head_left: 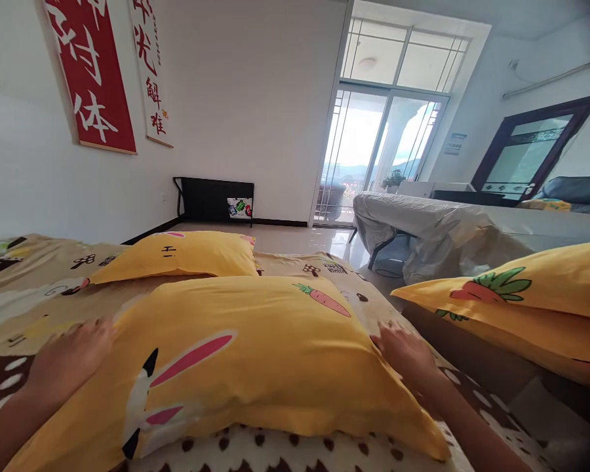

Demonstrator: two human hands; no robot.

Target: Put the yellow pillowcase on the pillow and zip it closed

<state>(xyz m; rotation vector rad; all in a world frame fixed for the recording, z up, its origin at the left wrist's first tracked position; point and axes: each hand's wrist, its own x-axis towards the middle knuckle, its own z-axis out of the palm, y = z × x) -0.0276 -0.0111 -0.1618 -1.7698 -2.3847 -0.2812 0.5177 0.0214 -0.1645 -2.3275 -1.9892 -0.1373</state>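
Note:
A plump yellow pillow (255, 354) with a rabbit and carrot print lies in front of me on a patterned blanket (324, 262). My left hand (81, 344) is at the pillow's left side, its curled fingers against the edge and slightly blurred. On the opposite side, my right hand (406, 347) closes its fingers at the right edge, with the thumb touching the cloth. The undersides of both hands are hidden. Just beyond lies a second yellow pillow (196, 252), apart from my hands.
At the right, more yellow pillows (531, 295) with carrot prints are stacked. Behind them stands a table (423, 216) under plastic sheeting. A black folded frame (206, 200) leans by the far wall, near sliding glass doors (373, 151). Red and white scrolls (96, 85) hang at left.

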